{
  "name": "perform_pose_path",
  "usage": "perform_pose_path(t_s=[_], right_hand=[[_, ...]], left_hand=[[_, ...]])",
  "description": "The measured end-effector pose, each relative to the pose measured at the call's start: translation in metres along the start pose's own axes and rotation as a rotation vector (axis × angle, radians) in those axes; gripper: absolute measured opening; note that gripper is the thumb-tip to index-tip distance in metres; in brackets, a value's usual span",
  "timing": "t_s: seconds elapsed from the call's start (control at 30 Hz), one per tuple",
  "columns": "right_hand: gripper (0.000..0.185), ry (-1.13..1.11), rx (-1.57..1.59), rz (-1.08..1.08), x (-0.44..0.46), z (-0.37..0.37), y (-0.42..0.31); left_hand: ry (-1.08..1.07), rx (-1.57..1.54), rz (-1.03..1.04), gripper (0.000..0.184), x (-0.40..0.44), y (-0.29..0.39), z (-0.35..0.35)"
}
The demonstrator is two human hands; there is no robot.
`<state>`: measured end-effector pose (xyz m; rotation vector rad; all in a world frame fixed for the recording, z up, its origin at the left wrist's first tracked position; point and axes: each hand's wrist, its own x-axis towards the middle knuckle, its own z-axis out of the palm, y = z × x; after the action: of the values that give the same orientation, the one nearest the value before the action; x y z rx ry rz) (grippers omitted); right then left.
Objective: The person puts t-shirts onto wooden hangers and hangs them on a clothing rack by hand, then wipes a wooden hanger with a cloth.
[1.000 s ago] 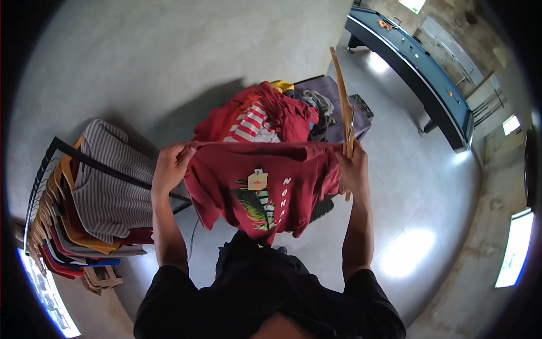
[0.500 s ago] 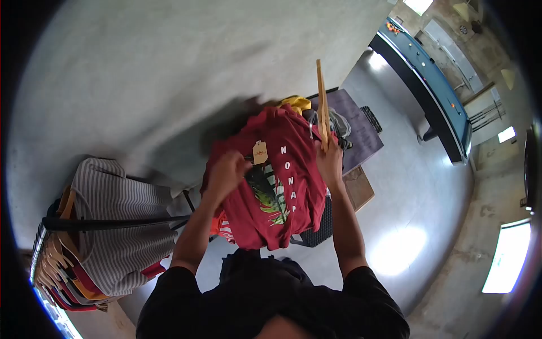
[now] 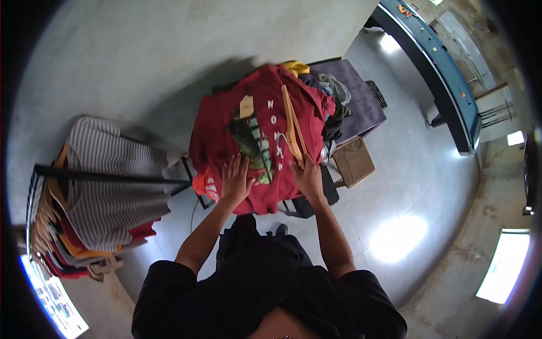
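Note:
A dark red printed T-shirt (image 3: 217,127) lies spread over a pile of clothes in front of me, with white letters and a green leaf print. A tan paper tag (image 3: 246,106) rests on its upper part. My left hand (image 3: 235,179) lies flat on the lower part of the shirt, fingers spread. In my right hand (image 3: 307,176) is one end of a wooden clothes hanger (image 3: 291,125), which lies slantwise over the shirt's right side. What is under the shirt is mostly hidden.
At left stands a black clothes rack (image 3: 113,176) with a striped shirt (image 3: 101,206) and several other garments on wooden hangers. A purple table (image 3: 361,96) and a wooden stool (image 3: 354,162) are to the right. Farther off is a pool table (image 3: 435,62).
My right hand has brought the hanger down from upright onto the shirt. My left hand has moved from near the tag to the shirt's lower part and opened flat. The view has shifted.

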<state>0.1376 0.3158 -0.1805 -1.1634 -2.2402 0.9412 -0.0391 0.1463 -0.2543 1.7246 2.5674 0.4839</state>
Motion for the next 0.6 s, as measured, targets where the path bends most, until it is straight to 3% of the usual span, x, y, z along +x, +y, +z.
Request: perform_pose_path(t_s=[0.17, 0.27, 0.37, 0.47, 0.5, 0.53, 0.6], right_hand=[[0.033, -0.089, 0.018, -0.026, -0.070, -0.014, 0.026], [0.031, -0.071, 0.030, -0.054, -0.104, -0.017, 0.050], [0.028, -0.077, 0.072, -0.052, -0.135, -0.028, 0.064], [0.028, -0.117, 0.078, -0.079, -0.155, -0.039, 0.082], [0.028, -0.140, 0.070, -0.048, -0.160, -0.045, 0.081], [0.028, -0.152, 0.065, -0.033, -0.164, -0.049, 0.083], [0.029, -0.174, 0.053, -0.006, -0.173, -0.060, 0.088]], left_hand=[[-0.102, 0.035, -0.083, 0.083, -0.095, 0.036, 0.053], [-0.277, 0.030, -0.158, 0.078, -0.163, 0.050, 0.108], [-0.585, -0.193, -0.425, 0.068, -0.208, 0.065, 0.154], [-0.367, -0.914, -1.037, 0.064, -0.235, 0.055, 0.259], [-0.366, -1.267, -1.251, 0.060, -0.209, 0.072, 0.228], [-0.295, -1.507, -1.234, 0.048, -0.202, 0.078, 0.222], [-0.075, -1.758, -1.248, 0.043, -0.183, 0.086, 0.221]])
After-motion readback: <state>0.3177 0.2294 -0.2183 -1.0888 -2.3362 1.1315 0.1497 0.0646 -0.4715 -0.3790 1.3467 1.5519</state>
